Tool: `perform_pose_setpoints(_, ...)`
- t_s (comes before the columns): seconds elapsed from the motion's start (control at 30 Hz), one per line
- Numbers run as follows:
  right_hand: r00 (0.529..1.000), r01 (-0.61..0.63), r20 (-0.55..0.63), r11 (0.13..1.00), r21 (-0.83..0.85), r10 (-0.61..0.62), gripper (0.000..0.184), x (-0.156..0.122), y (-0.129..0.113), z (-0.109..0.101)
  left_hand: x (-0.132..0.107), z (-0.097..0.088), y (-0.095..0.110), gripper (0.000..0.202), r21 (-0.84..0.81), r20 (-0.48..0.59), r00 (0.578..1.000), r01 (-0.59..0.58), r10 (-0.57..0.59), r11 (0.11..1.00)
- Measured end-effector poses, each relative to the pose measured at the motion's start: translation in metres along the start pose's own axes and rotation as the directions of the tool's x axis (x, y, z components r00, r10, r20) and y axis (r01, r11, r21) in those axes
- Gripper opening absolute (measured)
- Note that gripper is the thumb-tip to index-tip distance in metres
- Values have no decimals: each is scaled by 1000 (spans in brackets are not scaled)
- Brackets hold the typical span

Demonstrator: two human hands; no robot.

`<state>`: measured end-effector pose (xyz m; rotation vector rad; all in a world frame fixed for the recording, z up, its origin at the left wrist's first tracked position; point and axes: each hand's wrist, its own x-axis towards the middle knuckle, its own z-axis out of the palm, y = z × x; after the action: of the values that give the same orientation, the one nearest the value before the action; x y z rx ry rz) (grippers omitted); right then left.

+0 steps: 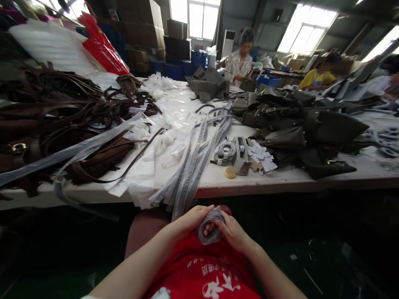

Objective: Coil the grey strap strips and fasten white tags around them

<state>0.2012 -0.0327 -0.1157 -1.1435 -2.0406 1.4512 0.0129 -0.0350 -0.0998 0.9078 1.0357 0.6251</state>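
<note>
Both of my hands sit low over my lap, below the table's front edge. My left hand (190,219) and my right hand (231,232) together grip a coiled grey strap (209,227) wrapped in clear film. Its free end rises to a bundle of long grey straps (195,164) hanging over the white table (280,179). A second rolled grey strap (225,152) lies on the table beside a small grey piece (241,155) and a round yellow disc (230,172).
Brown leather straps (71,120) pile up at the left. Dark olive bags (305,128) heap at the right, with white paper tags (262,155) in front. Crumpled clear plastic (162,124) lies mid-table. Other people (240,62) work at the far end; boxes stand behind.
</note>
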Motion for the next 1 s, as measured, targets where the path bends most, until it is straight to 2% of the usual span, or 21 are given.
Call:
perform_pose_setpoints(0.03,1000,-23,-10,997,-74,22,42,1,5,1,3,0,-3,53,92,-90,993,-71,80,993)
perform_pose_setpoints(0.1,997,-75,-29,976,-202,71,40,2,13,3,6,1,-10,42,295,-204,942,-200,266,934)
perform_pose_setpoints(0.17,995,-103,-19,962,-254,101,37,0,20,7,7,4,-21,37,462,-198,918,-222,344,858)
perform_pose_setpoints(0.23,992,-97,48,962,-256,113,32,-3,26,14,8,8,-37,38,557,-169,940,-156,295,816)
perform_pose_setpoints(0.33,980,-50,179,976,-211,89,30,-6,32,14,9,10,-60,37,558,-138,975,-67,172,827)
perform_pose_setpoints(0.37,986,-44,152,982,-186,73,31,-5,34,6,10,10,-66,37,541,-129,981,-51,143,840)
perform_pose_setpoints(0.4,997,-50,55,984,-173,60,35,-3,35,-7,10,10,-70,38,528,-124,984,-42,126,848)
perform_pose_setpoints(0.43,994,-69,-97,983,-171,53,40,1,36,-24,11,10,-72,39,524,-127,985,-36,120,851)
perform_pose_setpoints(0.47,949,-109,-313,977,-186,46,43,6,37,-46,11,10,-73,39,526,-131,984,-33,119,850)
perform_pose_setpoints(0.5,873,-157,-486,965,-212,35,44,12,38,-71,12,10,-73,40,531,-135,984,-30,119,847)
perform_pose_setpoints(0.6,682,-287,-731,912,-291,-18,41,34,44,-147,12,10,-70,39,539,-135,984,-22,113,842)
perform_pose_setpoints(0.67,617,-354,-783,860,-367,-80,37,49,51,-183,12,11,-68,38,539,-135,985,-19,108,842)
perform_pose_setpoints(0.73,620,-385,-772,803,-455,-140,39,62,58,-203,12,10,-68,38,535,-138,984,-19,109,845)
perform_pose_setpoints(0.87,681,-393,-701,702,-594,-212,40,82,73,-214,12,8,-69,38,507,-169,981,0,100,862)
perform_pose_setpoints(1.0,700,-389,-666,645,-658,-258,35,86,83,-216,12,4,-70,38,496,-189,978,16,89,868)
